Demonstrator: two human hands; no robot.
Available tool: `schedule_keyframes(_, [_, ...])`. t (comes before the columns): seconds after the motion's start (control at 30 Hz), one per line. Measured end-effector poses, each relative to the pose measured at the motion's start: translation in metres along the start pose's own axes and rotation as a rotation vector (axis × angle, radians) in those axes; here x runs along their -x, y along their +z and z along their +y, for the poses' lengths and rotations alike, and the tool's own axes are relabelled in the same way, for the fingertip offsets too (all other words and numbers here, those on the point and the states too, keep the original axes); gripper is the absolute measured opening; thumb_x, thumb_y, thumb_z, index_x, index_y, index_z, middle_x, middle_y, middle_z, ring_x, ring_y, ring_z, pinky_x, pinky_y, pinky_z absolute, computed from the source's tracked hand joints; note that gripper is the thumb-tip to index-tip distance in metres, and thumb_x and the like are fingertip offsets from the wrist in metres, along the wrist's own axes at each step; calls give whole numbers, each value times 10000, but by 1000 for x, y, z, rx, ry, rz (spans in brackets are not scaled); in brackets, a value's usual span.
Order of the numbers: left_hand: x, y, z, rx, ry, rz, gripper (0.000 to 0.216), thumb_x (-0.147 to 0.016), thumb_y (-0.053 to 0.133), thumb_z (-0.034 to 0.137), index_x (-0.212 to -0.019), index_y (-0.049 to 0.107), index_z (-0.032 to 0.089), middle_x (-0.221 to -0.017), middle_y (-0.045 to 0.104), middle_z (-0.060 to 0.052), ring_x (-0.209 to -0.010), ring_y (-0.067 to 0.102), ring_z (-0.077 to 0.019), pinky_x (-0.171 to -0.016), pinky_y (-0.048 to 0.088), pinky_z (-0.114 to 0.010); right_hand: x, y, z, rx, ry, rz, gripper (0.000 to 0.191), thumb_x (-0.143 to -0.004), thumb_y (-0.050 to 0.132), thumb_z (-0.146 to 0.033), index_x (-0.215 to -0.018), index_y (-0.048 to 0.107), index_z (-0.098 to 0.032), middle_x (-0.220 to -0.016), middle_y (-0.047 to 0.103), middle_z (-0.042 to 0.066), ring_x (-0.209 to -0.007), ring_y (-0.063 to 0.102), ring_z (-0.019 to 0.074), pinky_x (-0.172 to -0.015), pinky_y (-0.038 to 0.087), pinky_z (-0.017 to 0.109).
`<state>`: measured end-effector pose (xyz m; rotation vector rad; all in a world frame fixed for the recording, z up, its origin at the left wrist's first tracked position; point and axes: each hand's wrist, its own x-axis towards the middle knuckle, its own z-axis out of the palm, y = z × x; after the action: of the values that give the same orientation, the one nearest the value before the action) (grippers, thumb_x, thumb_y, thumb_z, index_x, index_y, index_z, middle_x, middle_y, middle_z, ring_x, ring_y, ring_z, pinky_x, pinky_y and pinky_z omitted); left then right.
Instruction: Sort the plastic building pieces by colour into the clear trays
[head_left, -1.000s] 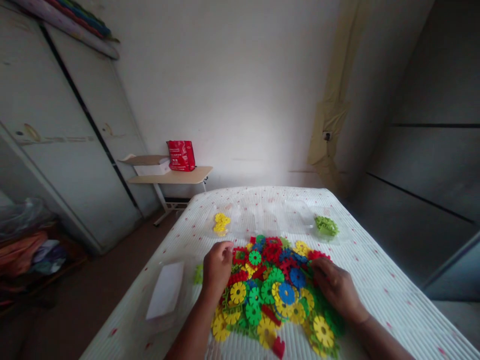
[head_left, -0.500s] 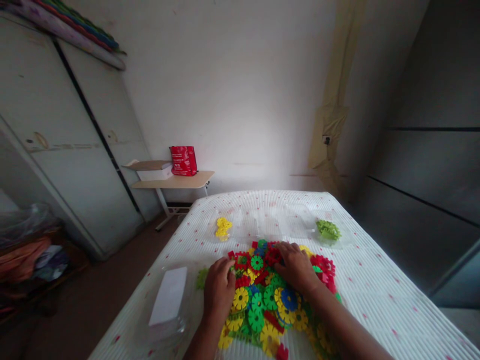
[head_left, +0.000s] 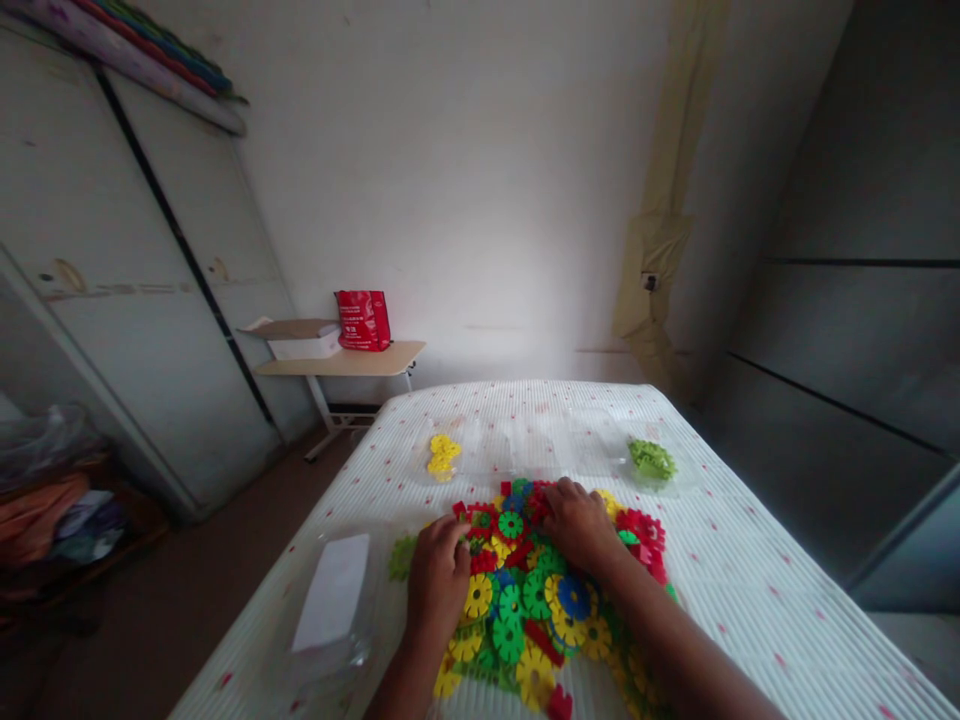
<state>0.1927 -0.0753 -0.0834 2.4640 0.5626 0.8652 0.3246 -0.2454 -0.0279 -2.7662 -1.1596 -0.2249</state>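
A heap of red, yellow, green and blue gear-shaped plastic pieces lies on the white ribbed table cover in front of me. My left hand rests curled on the heap's left edge, fingertips pinched at red and yellow pieces. My right hand reaches across the heap's far middle, fingers bent down onto red pieces near the top. A small pile of yellow pieces sits at the far left, and a small pile of green pieces at the far right, each in a clear tray.
A clear box with a white lid lies left of the heap. One green piece sits beside my left hand. Beyond the table stands a small side table with a red bag. A wardrobe fills the left.
My right hand moved from the heap's right side to its far middle. My left hand stayed at the left edge, shifting slightly nearer.
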Motion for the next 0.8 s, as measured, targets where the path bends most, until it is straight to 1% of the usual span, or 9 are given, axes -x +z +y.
schedule_keyframes(0.17, [-1,1,-1,-4,22,-7,282,-734,443,94,-893,660,182,-1006,613,-75,-995,533,-211,-919,435,-398,-6,4,-4,53,49,1,238,-872,375,-251,-931,584,-154,-973,568,113,-899,538,224,-707,375,326])
schedule_keyframes(0.33, [0,2,-3,-7,24,-6,282,-733,446,90,-897,658,179,-1013,605,-78,-998,524,-210,-919,430,-401,-4,3,1,109,17,46,226,-856,367,-154,-955,569,-136,-965,588,121,-841,575,213,-673,392,307])
schedule_keyframes(0.43, [0,2,-2,5,22,0,279,-734,443,82,-885,656,180,-1001,606,-73,-990,527,-202,-919,430,-391,-1,4,5,108,15,18,245,-852,343,-106,-953,563,-145,-903,610,106,-777,600,196,-615,385,277])
schedule_keyframes(0.6, [1,2,-2,16,23,4,271,-731,451,83,-872,659,183,-1007,607,-73,-994,527,-204,-920,428,-393,4,5,5,48,22,27,204,-857,373,-152,-941,558,-170,-894,625,91,-806,607,188,-598,377,245])
schedule_keyframes(0.67, [2,2,-2,22,17,1,272,-732,449,83,-877,658,178,-1014,604,-77,-1000,524,-206,-926,423,-396,5,5,6,9,38,23,207,-839,401,-166,-989,544,-172,-927,630,91,-829,607,190,-612,383,243])
schedule_keyframes(0.8, [1,2,-2,35,16,-3,269,-733,448,83,-873,658,176,-1010,603,-77,-1001,520,-206,-925,422,-395,3,6,8,-47,89,12,424,-788,446,-172,-1212,434,-169,-1066,611,105,-903,602,202,-659,401,251])
